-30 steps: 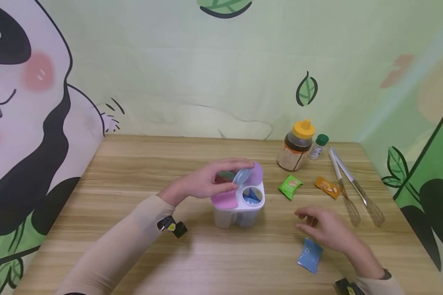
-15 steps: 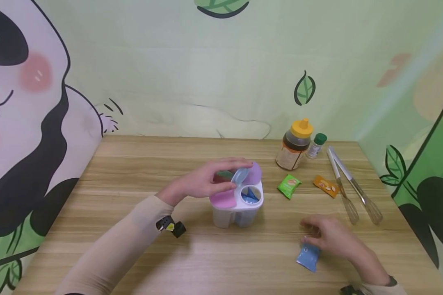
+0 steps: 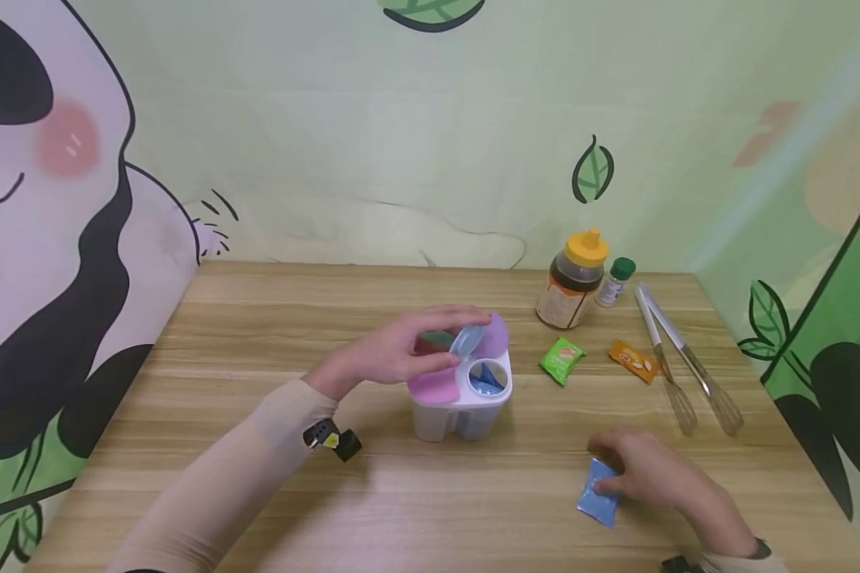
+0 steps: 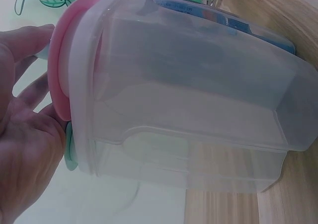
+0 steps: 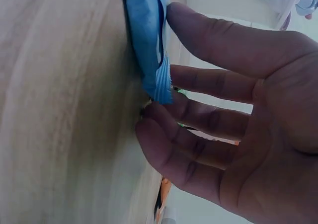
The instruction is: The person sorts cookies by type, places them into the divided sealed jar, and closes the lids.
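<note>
A clear plastic container (image 3: pixel 430 424) with a white top and several coloured round lids stands mid-table. My left hand (image 3: pixel 412 344) holds its pale blue flip lid (image 3: pixel 466 342) raised, thumb in front and fingers over the edge. Through the uncovered round opening shows a blue packet (image 3: pixel 486 382) inside. Pink lid (image 4: pixel 60 60) and clear wall fill much of the left wrist view. At the right front, my right hand (image 3: pixel 648 469) grips another blue packet (image 3: pixel 597 501) on the table, thumb against it and fingers curled around its far end. In the right wrist view, the packet's crimped end (image 5: pixel 163 85) shows beside the fingers.
Behind the right hand lie a green packet (image 3: pixel 562 360), an orange packet (image 3: pixel 634 361) and two metal whisks (image 3: pixel 695 374). A yellow-capped bottle (image 3: pixel 573 278) and a small green-capped bottle (image 3: pixel 615 282) stand near the back wall.
My right hand has moved down toward the blue packet at the right front, and its thumb now lies on it. My left hand keeps holding the lid raised.
</note>
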A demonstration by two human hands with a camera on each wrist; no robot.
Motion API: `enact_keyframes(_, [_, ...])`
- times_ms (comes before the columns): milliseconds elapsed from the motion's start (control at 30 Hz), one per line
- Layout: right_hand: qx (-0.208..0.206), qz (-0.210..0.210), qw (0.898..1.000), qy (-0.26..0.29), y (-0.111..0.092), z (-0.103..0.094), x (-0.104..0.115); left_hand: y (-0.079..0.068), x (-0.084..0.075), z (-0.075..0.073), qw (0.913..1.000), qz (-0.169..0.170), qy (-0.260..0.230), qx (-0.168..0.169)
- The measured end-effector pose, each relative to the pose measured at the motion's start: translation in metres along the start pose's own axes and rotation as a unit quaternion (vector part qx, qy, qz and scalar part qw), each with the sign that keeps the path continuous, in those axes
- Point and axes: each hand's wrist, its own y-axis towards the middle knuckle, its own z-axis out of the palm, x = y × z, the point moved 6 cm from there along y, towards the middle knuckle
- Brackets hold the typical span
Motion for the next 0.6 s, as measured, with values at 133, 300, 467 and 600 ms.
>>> enact_keyframes(133, [-0.002,-0.003,1.000,0.002,0.0001,0.0016,0.0002,0.0003,-0.0003,-0.0003,1.0000,0.004,0.006,0.001])
enact_keyframes(300, [0.003,0.009,1.000,0.009,0.0011,0.0034,0.0012,0.0003,0.0011,-0.0001,1.0000,0.000,0.002,0.001])
enact_keyframes(467, [0.003,0.007,1.000,0.011,0.0032,0.0025,0.0044,-0.0006,0.0014,0.0007,1.0000,-0.006,-0.002,0.003])
enact_keyframes(600, [-0.009,0.009,1.000,0.009,0.0065,-0.0009,0.0069,-0.0006,0.0008,0.0005,1.0000,-0.004,0.002,0.002])
